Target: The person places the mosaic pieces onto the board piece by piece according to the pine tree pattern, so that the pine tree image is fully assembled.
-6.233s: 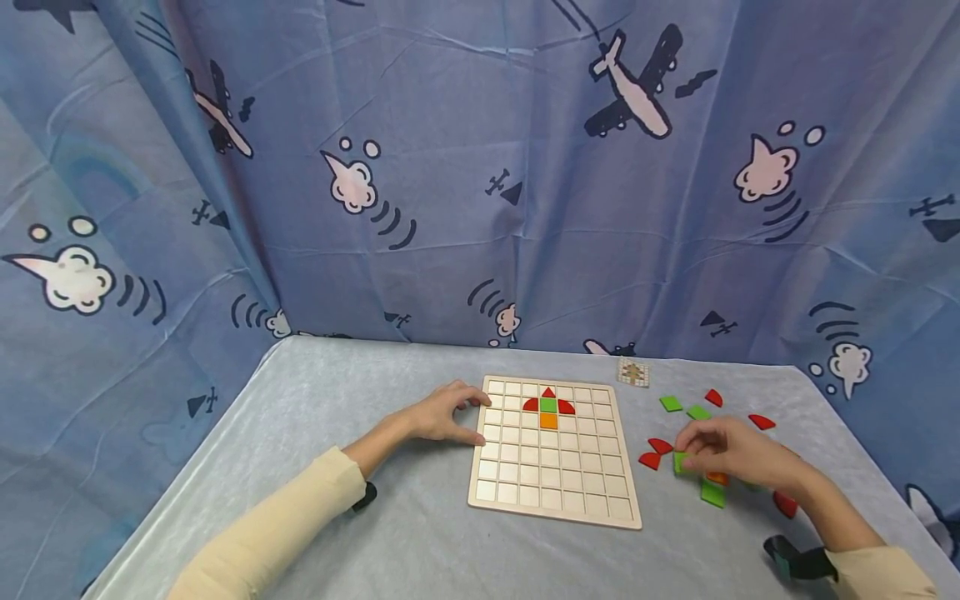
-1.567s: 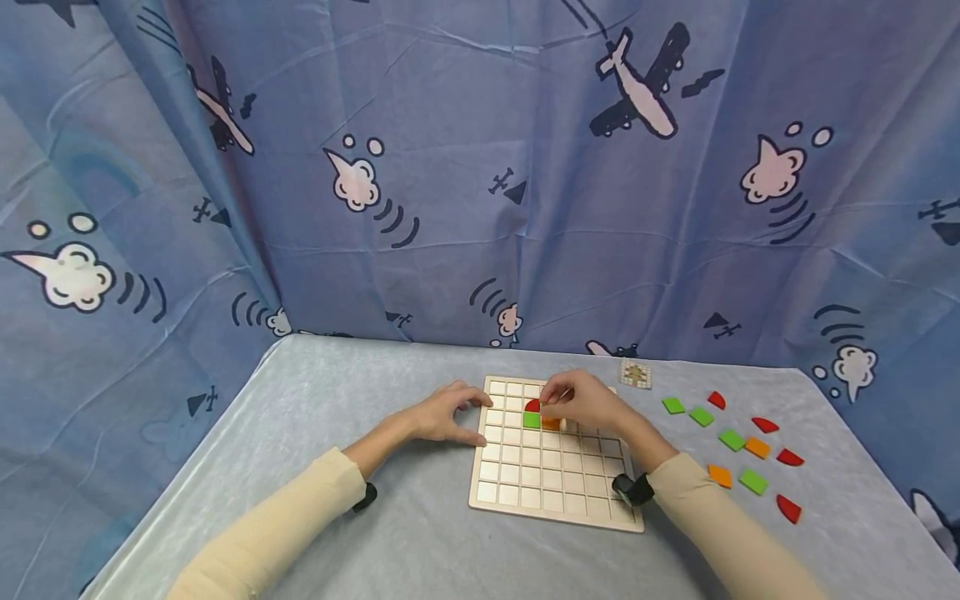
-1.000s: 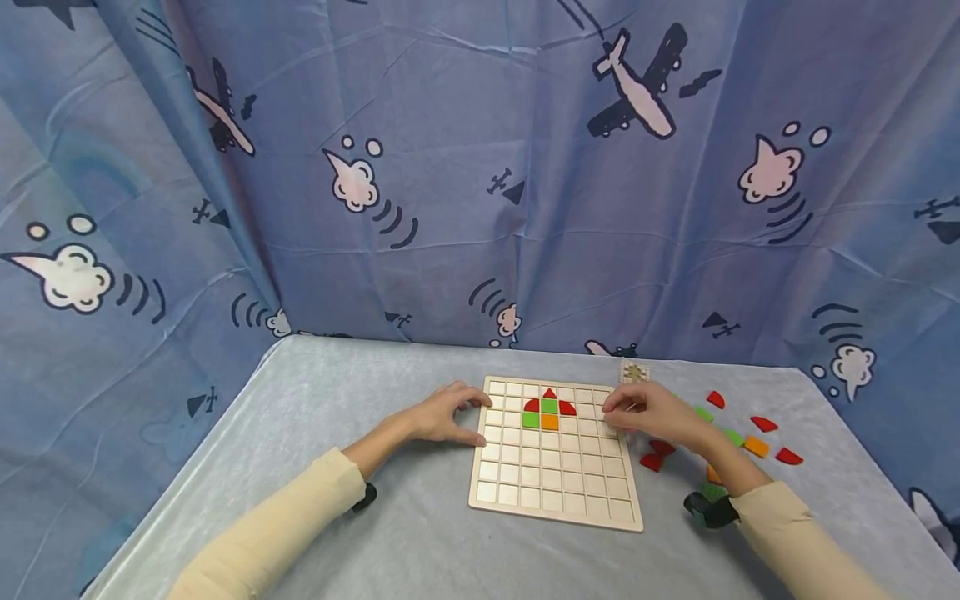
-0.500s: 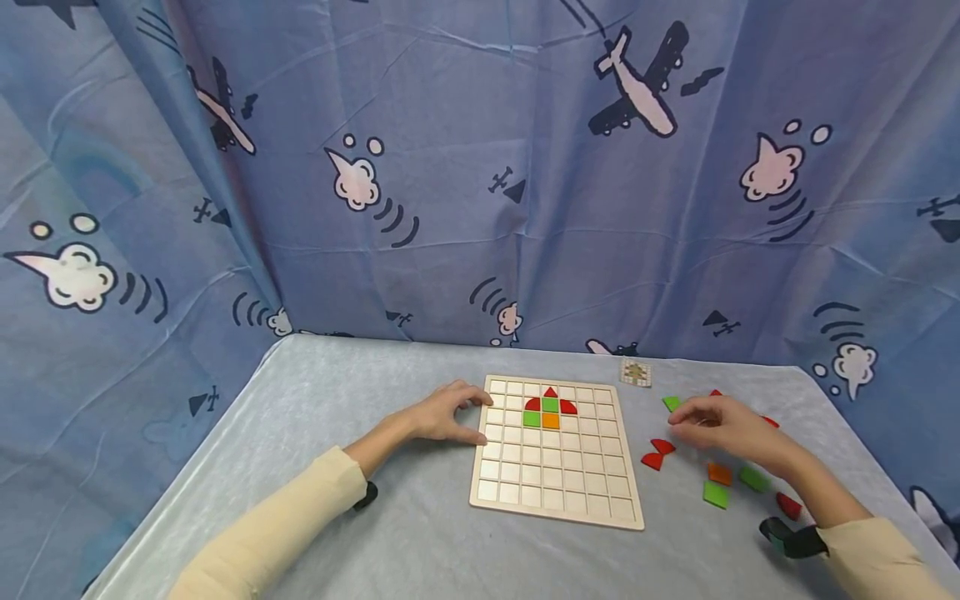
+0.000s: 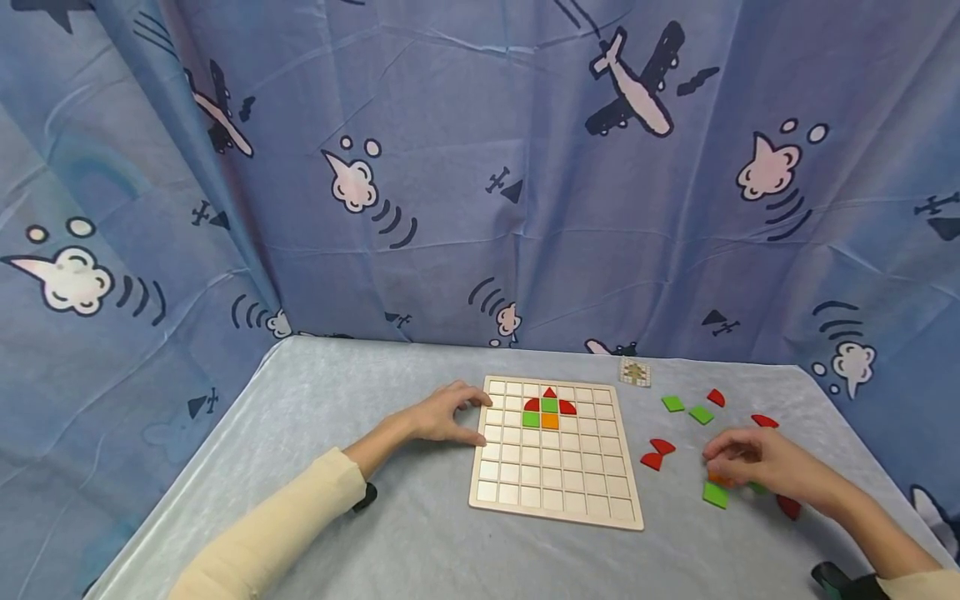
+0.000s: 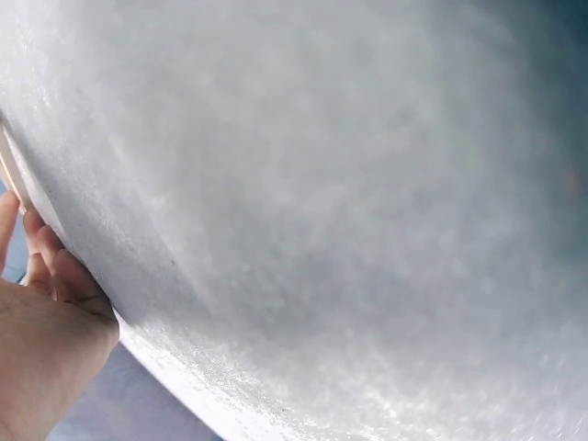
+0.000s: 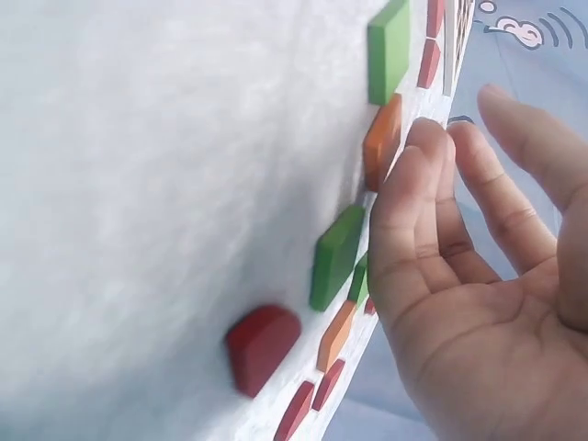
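Blue fabric curtain with printed airplanes and clouds (image 5: 442,167): pictures only, no readable text
Pale wooden square grid board (image 5: 558,479): no readable markings
Small beige square patterned card (image 5: 635,372): too small to read

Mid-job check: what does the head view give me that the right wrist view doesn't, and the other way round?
Only the head view: the left hand at the left edge of the board, and the red triangle set on it.

Only the right wrist view: the palm of the right hand, and a second loose orange tile, which that hand hides from the head camera.

Both: the right hand by the nearer loose orange tile, with a green tile and a dark red piece close by.
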The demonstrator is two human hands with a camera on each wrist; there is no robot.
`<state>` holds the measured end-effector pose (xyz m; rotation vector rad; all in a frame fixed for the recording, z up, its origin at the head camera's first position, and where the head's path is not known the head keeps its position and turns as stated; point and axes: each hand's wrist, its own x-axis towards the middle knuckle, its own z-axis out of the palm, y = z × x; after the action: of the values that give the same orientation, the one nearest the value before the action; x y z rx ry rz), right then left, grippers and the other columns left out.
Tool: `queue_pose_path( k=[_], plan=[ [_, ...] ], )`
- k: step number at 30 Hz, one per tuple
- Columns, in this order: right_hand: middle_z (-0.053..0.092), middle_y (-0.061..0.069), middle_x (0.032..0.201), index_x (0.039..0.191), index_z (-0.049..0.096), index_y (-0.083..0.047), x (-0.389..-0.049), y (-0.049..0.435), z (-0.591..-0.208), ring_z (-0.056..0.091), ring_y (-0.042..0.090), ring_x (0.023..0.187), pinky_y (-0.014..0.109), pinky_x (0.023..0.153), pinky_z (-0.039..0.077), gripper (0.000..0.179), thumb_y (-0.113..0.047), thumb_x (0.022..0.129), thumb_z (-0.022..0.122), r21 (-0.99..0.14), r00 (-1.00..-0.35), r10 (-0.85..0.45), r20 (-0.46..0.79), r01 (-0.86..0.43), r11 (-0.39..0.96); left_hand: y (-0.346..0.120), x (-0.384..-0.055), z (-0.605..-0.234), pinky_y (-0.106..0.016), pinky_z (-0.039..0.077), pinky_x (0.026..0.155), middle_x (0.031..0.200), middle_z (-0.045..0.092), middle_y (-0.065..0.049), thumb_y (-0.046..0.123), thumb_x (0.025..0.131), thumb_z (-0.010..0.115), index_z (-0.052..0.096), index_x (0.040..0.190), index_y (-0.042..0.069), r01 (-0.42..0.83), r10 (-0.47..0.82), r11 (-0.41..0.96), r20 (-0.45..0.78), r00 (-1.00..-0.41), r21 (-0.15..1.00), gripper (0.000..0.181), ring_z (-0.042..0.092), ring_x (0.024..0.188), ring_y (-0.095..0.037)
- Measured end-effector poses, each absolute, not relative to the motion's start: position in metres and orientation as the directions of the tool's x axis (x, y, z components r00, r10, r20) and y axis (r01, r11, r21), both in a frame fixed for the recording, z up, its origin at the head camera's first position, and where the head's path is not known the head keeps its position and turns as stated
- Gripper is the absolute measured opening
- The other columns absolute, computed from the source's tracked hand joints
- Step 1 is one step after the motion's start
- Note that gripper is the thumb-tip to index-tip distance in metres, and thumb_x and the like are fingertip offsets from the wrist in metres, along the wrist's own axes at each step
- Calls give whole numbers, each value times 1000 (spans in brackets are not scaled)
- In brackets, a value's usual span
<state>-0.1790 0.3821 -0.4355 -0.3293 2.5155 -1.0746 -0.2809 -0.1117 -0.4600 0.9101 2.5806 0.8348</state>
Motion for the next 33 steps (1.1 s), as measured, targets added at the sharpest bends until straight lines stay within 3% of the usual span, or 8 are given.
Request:
queue_pose_path(
  k=[6, 15, 23, 33],
  plan=[
    [72, 2, 99, 114, 67, -2, -168, 391, -436, 63, 2, 80, 22, 67, 54, 30, -25, 95, 66, -716, -897, -378, -229, -107, 690, -112, -281, -460, -40, 45, 105, 127, 55, -3, 37, 79, 83, 57, 131, 22, 479, 641, 636, -69, -764, 605, 60, 54, 116, -21],
    [70, -8, 88, 102, 67, 2, -159, 391, -447, 61, -2, 76, 19, 63, 52, 18, -13, 92, 68, -725, -880, -466, -92, -261, 637, -112, -280, -458, -40, 45, 105, 127, 55, -4, 36, 79, 83, 57, 131, 20, 482, 644, 634, -68, -762, 605, 60, 54, 116, -21],
    [62, 1, 88, 105, 69, 0, -156, 384, -447, 52, -2, 73, 16, 65, 50, 30, -22, 86, 76, -665, -915, -344, -211, -123, 736, -113, -280, -460, -40, 45, 104, 128, 55, -3, 38, 80, 83, 57, 131, 21, 484, 642, 638, -66, -764, 600, 60, 54, 116, -20],
    [54, 1, 85, 103, 65, -1, -154, 380, -449, 46, -2, 73, 17, 62, 44, 31, -21, 83, 79, -652, -913, -352, -207, -139, 745, -112, -281, -462, -40, 45, 104, 128, 55, -4, 37, 79, 83, 58, 130, 20, 487, 644, 633, -59, -763, 601, 59, 54, 117, -20]
  ],
)
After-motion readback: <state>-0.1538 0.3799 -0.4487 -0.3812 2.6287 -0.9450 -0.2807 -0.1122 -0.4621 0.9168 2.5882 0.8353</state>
